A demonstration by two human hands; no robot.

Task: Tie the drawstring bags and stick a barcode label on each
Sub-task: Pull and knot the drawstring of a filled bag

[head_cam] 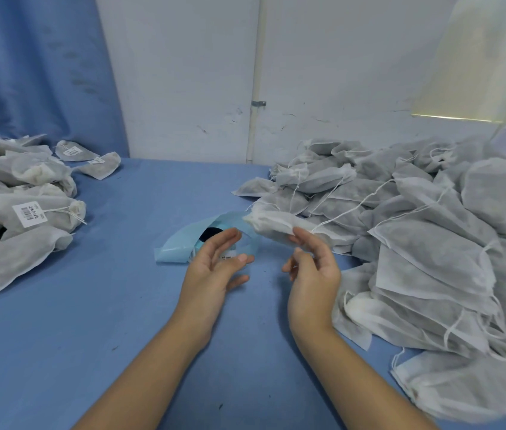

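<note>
Pinches one drawstring bag lightly between thumb and fingertips of the right hand, raised just in front of the untied pile on the right of the blue surface. Holds the left hand spread and empty, fingers loosely fanned, above the blue label strip lying mid-surface. Leaves the finished pile at far left, well apart, with a barcode label plain on one tied bag.

Looks very light and limp: thin non-woven fabric, soft filling, probably nothing to break. Likely to sag and fold if taken by a corner. Better gripped at the open neck with one hand, and by both loose ends of the cords with the other, for drawing shut and knotting. Worth lifting well clear of the pile first, to avoid snagging neighbouring strings. For labelling, probably calls for a flat stretch of the body smoothed against the surface, then firm pressing, given such fuzzy cloth.
</note>
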